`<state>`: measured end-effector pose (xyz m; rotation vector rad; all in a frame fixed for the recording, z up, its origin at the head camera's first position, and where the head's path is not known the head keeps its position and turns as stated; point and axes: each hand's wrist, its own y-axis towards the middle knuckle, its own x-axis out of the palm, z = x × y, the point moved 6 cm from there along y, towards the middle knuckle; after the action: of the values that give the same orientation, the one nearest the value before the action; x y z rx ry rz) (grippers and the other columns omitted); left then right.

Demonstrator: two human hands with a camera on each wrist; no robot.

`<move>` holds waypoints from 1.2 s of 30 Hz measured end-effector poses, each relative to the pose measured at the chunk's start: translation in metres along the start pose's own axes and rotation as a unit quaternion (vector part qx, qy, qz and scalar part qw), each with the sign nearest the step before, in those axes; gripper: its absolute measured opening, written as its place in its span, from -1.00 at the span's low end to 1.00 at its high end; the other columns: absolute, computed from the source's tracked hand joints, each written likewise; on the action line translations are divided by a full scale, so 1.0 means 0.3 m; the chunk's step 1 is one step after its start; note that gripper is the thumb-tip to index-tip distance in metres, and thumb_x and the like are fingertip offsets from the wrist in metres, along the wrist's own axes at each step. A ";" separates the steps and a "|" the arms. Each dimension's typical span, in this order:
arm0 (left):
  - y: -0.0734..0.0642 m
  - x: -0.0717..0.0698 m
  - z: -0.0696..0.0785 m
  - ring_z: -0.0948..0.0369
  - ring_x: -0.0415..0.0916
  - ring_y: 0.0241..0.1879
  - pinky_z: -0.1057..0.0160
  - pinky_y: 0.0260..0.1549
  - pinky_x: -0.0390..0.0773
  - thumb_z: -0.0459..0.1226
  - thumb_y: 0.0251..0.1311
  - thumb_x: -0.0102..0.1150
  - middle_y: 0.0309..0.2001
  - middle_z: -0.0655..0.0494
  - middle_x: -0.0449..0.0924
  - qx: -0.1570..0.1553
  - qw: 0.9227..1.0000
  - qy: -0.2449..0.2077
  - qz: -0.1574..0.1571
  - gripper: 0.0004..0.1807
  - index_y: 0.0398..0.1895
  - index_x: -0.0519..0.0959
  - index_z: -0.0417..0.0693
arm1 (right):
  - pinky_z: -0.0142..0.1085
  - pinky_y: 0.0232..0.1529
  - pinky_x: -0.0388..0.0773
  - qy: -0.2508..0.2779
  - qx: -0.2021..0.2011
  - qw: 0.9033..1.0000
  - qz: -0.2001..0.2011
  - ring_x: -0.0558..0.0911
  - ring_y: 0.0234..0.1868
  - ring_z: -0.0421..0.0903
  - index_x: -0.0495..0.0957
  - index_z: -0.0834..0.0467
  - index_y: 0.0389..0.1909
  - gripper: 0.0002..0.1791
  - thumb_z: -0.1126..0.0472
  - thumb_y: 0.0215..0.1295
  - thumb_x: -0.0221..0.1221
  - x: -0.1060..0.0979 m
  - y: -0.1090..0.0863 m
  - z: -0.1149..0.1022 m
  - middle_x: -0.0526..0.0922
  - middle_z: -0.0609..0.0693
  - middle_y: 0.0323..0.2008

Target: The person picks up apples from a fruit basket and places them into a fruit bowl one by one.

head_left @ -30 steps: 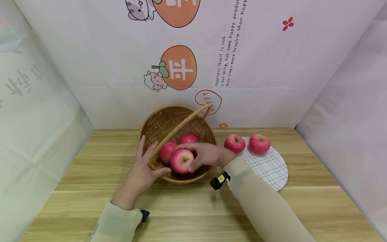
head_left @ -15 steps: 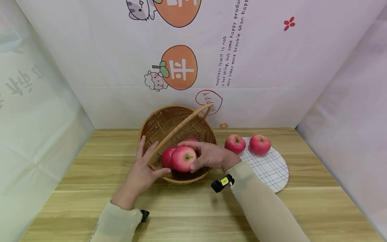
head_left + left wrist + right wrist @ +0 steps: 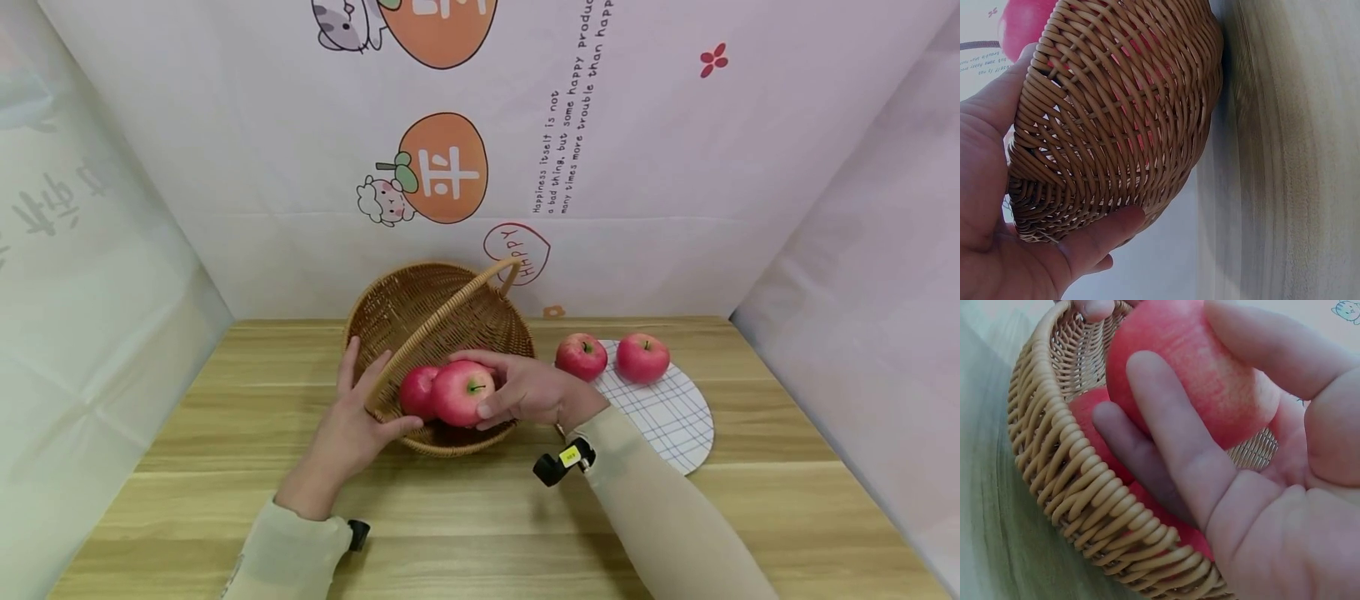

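Note:
A wicker basket point(image 3: 405, 292) with an arched handle stands against the back wall. My left hand point(image 3: 347, 433) grips its near-left rim at the handle's foot; in the left wrist view the thumb lies at the rim and the fingers spread along the woven side point(image 3: 1116, 119). Above the basket's opening, my right hand point(image 3: 538, 392) holds a red apple point(image 3: 457, 396) between thumb and fingers. Another apple point(image 3: 414, 392) lies inside, left of the held one. More red fruit point(image 3: 1175, 528) shows below my right fingers in the right wrist view, partly hidden by the hand and rim.
To the right, two apples, a left one point(image 3: 581, 357) and a right one point(image 3: 642, 358), sit at the far edge of a round white plaid mat point(image 3: 675, 425). Everything stands on a wooden table point(image 3: 450, 525). A printed white sheet point(image 3: 637, 167) rises behind the basket.
My right hand has raised the apple a little and shifted it slightly right within the basket's opening. Behind it, the far apple is now hidden. The left hand has stayed on the rim.

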<state>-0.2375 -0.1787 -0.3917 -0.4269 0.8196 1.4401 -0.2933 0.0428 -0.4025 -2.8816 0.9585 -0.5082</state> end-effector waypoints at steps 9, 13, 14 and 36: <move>0.002 0.004 -0.007 0.24 0.36 -0.74 0.21 -0.58 0.46 0.07 -0.03 0.53 0.59 0.11 -0.52 -0.006 1.000 -0.007 -0.005 0.14 0.59 0.09 0.11 | 0.09 0.07 0.50 0.035 -0.002 0.999 0.032 0.47 0.21 0.26 0.18 0.03 0.51 -0.12 0.57 0.21 0.22 -0.014 -0.045 -0.006 0.24 0.21 0.39; 0.002 0.000 -0.006 0.23 0.34 -0.75 0.20 -0.57 0.47 0.05 -0.03 0.54 0.59 0.10 -0.51 -0.005 1.000 -0.008 -0.001 0.13 0.58 0.11 0.09 | 0.05 0.06 0.52 0.050 -0.012 0.998 0.035 0.50 0.17 0.28 0.18 0.03 0.51 -0.13 0.59 0.22 0.19 -0.011 -0.065 -0.013 0.22 0.22 0.39; 0.002 -0.001 -0.006 0.23 0.34 -0.75 0.19 -0.57 0.47 0.05 -0.03 0.54 0.59 0.09 -0.50 -0.004 1.000 -0.008 0.000 0.13 0.58 0.12 0.08 | 0.04 0.06 0.52 0.053 -0.014 0.998 0.036 0.51 0.16 0.28 0.19 0.03 0.51 -0.13 0.59 0.22 0.19 -0.009 -0.070 -0.014 0.21 0.22 0.40; 0.002 0.003 -0.009 0.25 0.40 -0.70 0.19 -0.53 0.48 0.07 -0.03 0.53 0.59 0.07 -0.50 0.001 1.000 -0.018 0.002 0.12 0.58 0.12 0.06 | -0.02 0.02 0.56 0.065 -0.051 0.994 0.075 0.48 0.19 0.19 0.01 0.07 0.57 -0.08 0.59 0.26 0.14 0.004 -0.261 -0.058 0.16 0.24 0.40</move>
<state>-0.2387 -0.1798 -0.3940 -0.3977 0.7926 1.4470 -0.2534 0.1059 -0.3730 -2.8633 1.2424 -0.6602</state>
